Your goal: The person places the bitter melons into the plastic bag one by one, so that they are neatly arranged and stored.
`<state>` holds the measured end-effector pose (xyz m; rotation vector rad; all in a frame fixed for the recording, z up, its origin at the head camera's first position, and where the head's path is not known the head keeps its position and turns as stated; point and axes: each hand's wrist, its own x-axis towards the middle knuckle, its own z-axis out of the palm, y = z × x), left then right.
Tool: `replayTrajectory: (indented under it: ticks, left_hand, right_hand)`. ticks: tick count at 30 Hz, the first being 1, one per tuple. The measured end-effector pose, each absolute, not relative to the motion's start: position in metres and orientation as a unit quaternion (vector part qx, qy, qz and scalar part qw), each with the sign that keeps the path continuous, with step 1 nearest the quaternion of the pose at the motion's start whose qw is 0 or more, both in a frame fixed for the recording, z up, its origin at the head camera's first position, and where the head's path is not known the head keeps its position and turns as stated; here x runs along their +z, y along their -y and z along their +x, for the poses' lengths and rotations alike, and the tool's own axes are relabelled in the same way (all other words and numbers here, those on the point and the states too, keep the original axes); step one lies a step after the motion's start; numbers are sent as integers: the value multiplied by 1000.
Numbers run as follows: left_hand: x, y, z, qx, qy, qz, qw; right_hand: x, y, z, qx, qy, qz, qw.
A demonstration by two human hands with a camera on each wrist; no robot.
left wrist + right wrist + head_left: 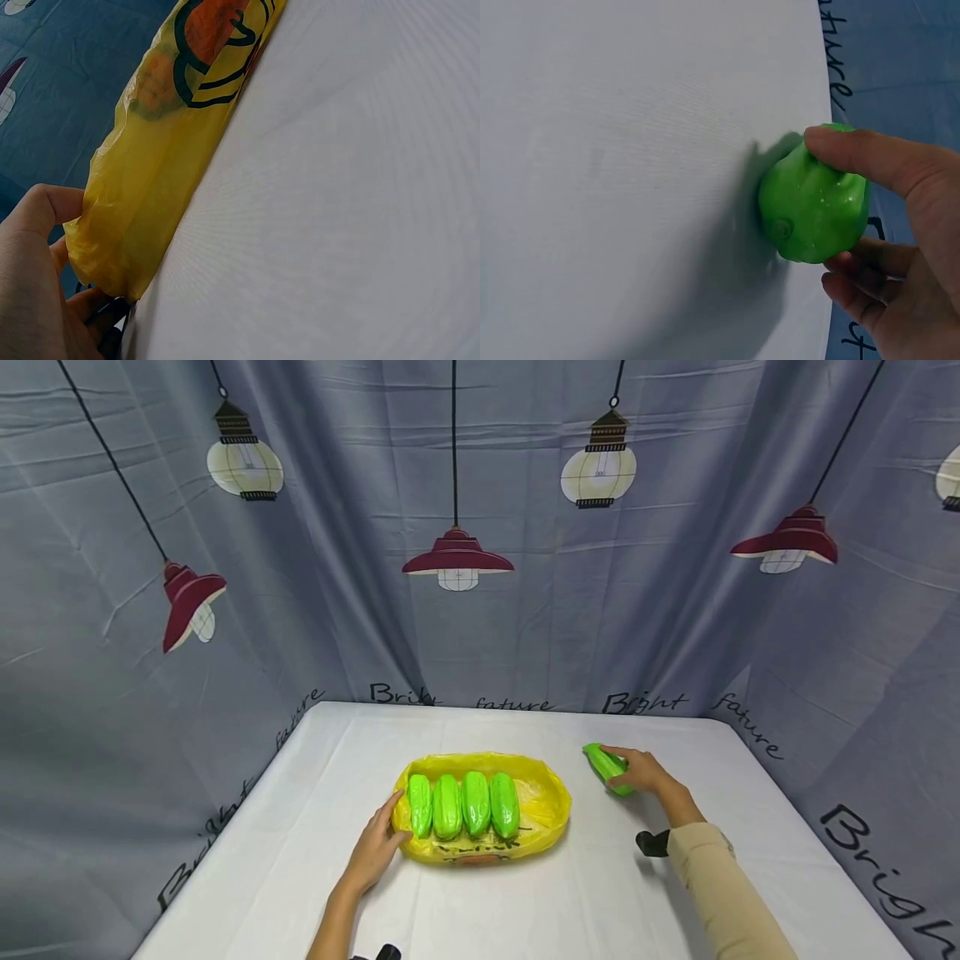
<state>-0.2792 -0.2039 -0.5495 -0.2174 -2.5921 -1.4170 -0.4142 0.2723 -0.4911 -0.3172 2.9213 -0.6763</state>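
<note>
A yellow plastic bag (551, 810) with dark print lies spread on the table, its rolled rim open upward. Several bright green, ridged, gourd-like vegetables (476, 803) sit side by side in its left and middle part. At the bag's left end, my left hand (375, 845) holds the edge between thumb and fingers; the left wrist view shows the bag's side wall. To the right of the bag, my right hand (643, 772) grips another green gourd (602, 762) from above. In the right wrist view, thumb and fingers span the gourd's rounded end.
A white cloth covers the table (465, 914). A grey-blue curtain (480, 635) printed with lamps and lettering hangs around its back and sides. Dark wrist-camera mounts show at both wrists, the right one (651, 843) just over the cloth.
</note>
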Motion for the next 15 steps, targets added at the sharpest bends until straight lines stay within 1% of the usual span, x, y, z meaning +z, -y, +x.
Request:
replayTrajectory:
  ticks: [4, 10, 15]
  left_hand:
    - [-549, 204, -279, -479, 870, -73, 92]
    - [-547, 204, -279, -479, 871, -73, 82]
    - [-546, 204, -278, -481, 870, -74, 84]
  right_hand:
    - [-492, -270, -406, -247, -962, -94, 61]
    - [-498, -267, -389, -271, -959, -76, 32]
    - [-503, -263, -372, -274, -959, -70, 6]
